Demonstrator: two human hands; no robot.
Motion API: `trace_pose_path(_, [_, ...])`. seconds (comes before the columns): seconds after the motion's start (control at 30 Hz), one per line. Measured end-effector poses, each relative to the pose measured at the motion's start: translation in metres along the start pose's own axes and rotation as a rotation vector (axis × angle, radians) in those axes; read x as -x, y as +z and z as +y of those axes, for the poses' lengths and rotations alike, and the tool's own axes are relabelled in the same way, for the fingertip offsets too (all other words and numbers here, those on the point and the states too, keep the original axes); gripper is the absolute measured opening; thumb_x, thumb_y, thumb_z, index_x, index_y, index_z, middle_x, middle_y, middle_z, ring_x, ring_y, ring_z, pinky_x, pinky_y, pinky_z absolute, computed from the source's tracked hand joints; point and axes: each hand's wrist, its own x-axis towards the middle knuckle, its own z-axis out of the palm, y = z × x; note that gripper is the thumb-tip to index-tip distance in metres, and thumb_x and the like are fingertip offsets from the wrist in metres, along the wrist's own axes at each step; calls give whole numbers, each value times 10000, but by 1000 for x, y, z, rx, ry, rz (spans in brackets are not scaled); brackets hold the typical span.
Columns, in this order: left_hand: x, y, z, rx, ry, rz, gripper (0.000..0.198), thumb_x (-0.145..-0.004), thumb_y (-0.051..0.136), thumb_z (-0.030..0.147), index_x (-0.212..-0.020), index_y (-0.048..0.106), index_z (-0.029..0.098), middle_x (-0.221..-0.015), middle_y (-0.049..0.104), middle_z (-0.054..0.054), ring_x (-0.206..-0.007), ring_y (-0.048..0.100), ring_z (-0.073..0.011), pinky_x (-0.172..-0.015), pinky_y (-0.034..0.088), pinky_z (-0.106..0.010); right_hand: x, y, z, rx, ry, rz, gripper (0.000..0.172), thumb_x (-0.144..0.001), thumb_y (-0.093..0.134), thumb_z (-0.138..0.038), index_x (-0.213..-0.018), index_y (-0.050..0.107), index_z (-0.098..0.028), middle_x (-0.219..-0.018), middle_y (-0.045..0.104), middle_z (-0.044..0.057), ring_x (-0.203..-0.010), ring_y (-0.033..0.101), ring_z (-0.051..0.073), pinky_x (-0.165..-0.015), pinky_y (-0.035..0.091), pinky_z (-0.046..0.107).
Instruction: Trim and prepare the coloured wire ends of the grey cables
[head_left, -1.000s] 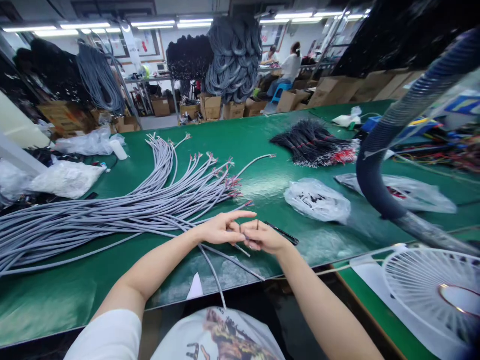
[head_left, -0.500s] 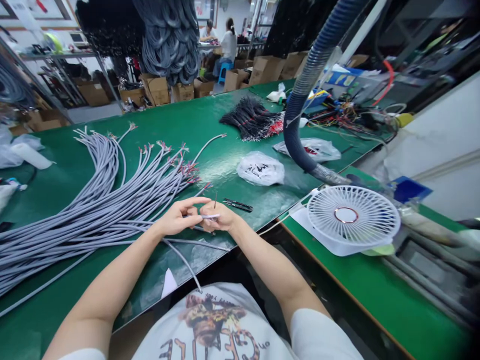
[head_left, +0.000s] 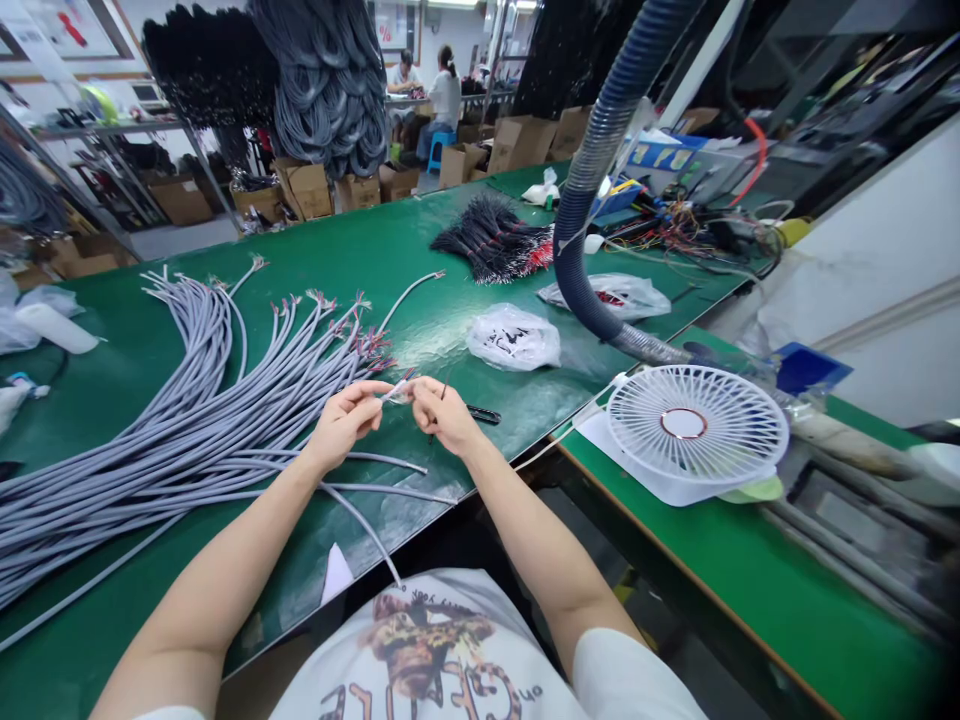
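Note:
My left hand (head_left: 346,425) pinches a grey cable end, from which stripped, thin wires (head_left: 398,391) stick out to the right. My right hand (head_left: 444,416) is closed beside it, its thumb and fingertips at the tips of these wires. A thin dark tool (head_left: 445,391) passes through the right fist, showing above and below the fingers; its kind is not clear. Black thread snips (head_left: 484,414) lie on the table just past the right hand. To the left spreads a large bundle of grey cables (head_left: 225,420), many with red and other coloured wire ends bared.
Plastic bags (head_left: 514,337) with small dark parts and a pile of black wires (head_left: 491,238) lie farther back on the green table (head_left: 420,240). A ribbed hose (head_left: 581,220) hangs at the right, above a white fan (head_left: 697,422). Two people sit in the background.
My hands have drawn slightly apart, and the cable end now points up and right with its wires showing between them. The right fingers have moved onto the wire tips.

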Motion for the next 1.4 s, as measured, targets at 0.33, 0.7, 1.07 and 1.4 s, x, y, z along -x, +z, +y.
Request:
trace_pose_path(0.33, [4, 6, 7, -26, 35, -26, 590, -793, 651, 353, -1311, 472, 132, -506, 506, 60, -398, 316, -44, -402, 176, -176, -3, 23, -9, 245, -110, -76, 306, -752, 651, -429, -822, 655, -131, -547, 522, -53, -400, 363, 32, -392, 249, 182])
trace_pose_path(0.7, [0, 2, -7, 41, 0, 54, 402, -731, 718, 394, -1025, 658, 127, -436, 375, 92, -379, 280, -33, -393, 154, -170, -4, 11, -9, 691, -305, -92, 234, -810, 473, -263, -619, 557, -157, -549, 437, -42, -512, 357, 72, -526, 281, 215])
trace_pose_path(1.07, [-2, 9, -12, 16, -63, 48, 397, -692, 746, 437, -901, 657, 111, -440, 440, 74, -375, 310, -30, -376, 147, -165, -6, 1, -16, 1383, -218, 46, 189, -838, 458, -178, -755, 627, -164, -764, 654, 41, -681, 543, 135, -645, 342, 228])
trace_pose_path(1.4, [-2, 2, 0, 119, -57, 15, 315, -739, 702, 396, -864, 572, 138, -478, 548, 51, -335, 395, -40, -363, 245, -155, 6, -1, 6, 1594, 23, 28, 207, -876, 490, -180, -988, 663, -158, -983, 658, 114, -876, 599, 208, -753, 413, 288])
